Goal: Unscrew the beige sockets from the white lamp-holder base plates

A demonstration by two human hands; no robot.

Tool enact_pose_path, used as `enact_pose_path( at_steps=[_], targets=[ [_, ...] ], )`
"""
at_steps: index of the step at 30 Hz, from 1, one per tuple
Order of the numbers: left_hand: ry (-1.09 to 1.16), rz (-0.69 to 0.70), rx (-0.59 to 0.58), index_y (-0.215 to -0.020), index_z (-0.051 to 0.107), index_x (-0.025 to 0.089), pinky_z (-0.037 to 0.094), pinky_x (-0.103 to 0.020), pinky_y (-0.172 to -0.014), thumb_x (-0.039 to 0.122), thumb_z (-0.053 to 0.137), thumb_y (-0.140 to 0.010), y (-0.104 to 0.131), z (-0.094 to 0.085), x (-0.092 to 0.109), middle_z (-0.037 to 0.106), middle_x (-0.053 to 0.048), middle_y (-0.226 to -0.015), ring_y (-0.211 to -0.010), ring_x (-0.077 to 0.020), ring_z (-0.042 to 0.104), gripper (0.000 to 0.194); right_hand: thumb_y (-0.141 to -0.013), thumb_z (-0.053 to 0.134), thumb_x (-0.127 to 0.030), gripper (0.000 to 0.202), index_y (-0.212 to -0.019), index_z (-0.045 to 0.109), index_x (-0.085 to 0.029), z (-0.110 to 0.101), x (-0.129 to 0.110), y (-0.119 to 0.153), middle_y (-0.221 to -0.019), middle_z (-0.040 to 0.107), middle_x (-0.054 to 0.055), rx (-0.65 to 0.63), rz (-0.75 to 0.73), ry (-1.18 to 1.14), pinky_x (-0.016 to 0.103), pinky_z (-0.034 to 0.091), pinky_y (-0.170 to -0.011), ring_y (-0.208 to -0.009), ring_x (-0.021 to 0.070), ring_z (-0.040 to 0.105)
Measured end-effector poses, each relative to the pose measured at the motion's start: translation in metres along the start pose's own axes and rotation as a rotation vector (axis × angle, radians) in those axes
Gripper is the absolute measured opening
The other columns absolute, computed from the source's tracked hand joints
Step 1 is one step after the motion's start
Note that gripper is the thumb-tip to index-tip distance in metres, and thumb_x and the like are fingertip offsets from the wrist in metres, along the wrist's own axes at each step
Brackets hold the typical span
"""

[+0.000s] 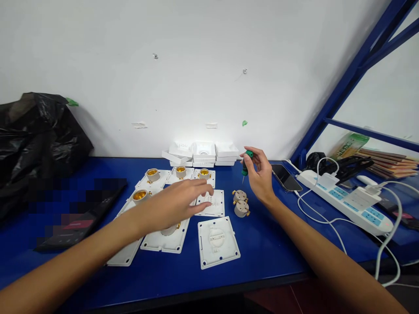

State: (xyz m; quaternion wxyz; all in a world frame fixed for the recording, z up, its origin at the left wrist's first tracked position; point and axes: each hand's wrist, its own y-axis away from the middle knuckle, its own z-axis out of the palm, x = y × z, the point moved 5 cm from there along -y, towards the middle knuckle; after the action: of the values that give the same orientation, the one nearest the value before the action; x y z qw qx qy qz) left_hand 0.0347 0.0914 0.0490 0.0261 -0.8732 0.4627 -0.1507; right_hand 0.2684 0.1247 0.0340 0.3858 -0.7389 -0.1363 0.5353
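A black plastic bag point(42, 135) is slumping at the left edge, a phone point(285, 177) is lying right of centre, and a white power strip point(343, 203) is stretching across the lower right.

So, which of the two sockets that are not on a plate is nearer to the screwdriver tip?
The rear socket, on the wall side; the front socket, on the person's side, is farther from the screwdriver.
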Motion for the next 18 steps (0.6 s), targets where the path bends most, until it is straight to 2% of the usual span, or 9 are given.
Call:
enact_pose_path(
  at_steps=[3, 6, 8, 12, 18],
  targets=[
    [0.005, -0.061, -0.023, -0.120, 0.065, 0.027, 0.052, -0.034, -0.084, 0.047, 0.057, -0.104, 0.005, -0.014, -0.030, 0.068, -0.005, -0.121, -0.099, -0.0230, 0.068, 0.028, -0.100, 0.060, -0.039, 0.024, -0.120, 0.066, -0.028, -0.001, 0.001, -0.001, -0.100, 0.071, 0.004, 0.004, 0.006, 0.007, 0.037, 0.058, -0.077, -0.082, 0.0181, 0.068],
    [-0.050, -0.140, 0.010, -0.125, 0.063, 0.028, 0.053, -0.035, -0.082, 0.054, 0.051, -0.104, 0.010, -0.015, -0.055, 0.066, -0.006, -0.127, -0.102, -0.0247, 0.067, 0.035, -0.099, 0.061, -0.038, 0.024, -0.119, 0.066, -0.027, -0.003, 0.003, -0.002, -0.101, 0.071, 0.004, 0.013, 0.011, 0.018, 0.036, 0.057, -0.077, -0.083, 0.0173, 0.068],
    [-0.128, -0.157, 0.026, -0.126, 0.063, 0.027, 0.053, -0.038, -0.084, 0.055, 0.049, -0.105, 0.013, -0.012, -0.063, 0.065, -0.009, -0.130, -0.107, -0.0281, 0.066, 0.038, -0.099, 0.061, -0.038, 0.024, -0.119, 0.066, -0.027, -0.004, 0.005, -0.003, -0.100, 0.071, 0.004, 0.018, 0.016, 0.024, 0.035, 0.057, -0.076, -0.082, 0.0167, 0.067],
    [-0.190, -0.139, -0.011, -0.121, 0.066, 0.022, 0.053, -0.042, -0.086, 0.054, 0.042, -0.107, 0.018, -0.007, -0.063, 0.068, -0.011, -0.125, -0.101, -0.0286, 0.068, 0.042, -0.100, 0.060, -0.039, 0.026, -0.121, 0.065, -0.026, -0.006, 0.007, -0.003, -0.099, 0.071, 0.005, 0.018, 0.023, 0.034, 0.034, 0.057, -0.071, -0.081, 0.0165, 0.068],
    [-0.124, -0.076, 0.004, -0.109, 0.068, 0.021, 0.051, -0.036, -0.084, 0.057, 0.041, -0.107, 0.023, -0.007, -0.053, 0.070, -0.009, -0.110, -0.089, -0.0227, 0.068, 0.046, -0.095, 0.067, -0.040, 0.026, -0.117, 0.070, -0.027, -0.006, 0.001, -0.002, -0.093, 0.070, 0.003, -0.022, -0.001, 0.091, 0.039, 0.058, -0.079, -0.084, 0.0193, 0.067]
  ],
)
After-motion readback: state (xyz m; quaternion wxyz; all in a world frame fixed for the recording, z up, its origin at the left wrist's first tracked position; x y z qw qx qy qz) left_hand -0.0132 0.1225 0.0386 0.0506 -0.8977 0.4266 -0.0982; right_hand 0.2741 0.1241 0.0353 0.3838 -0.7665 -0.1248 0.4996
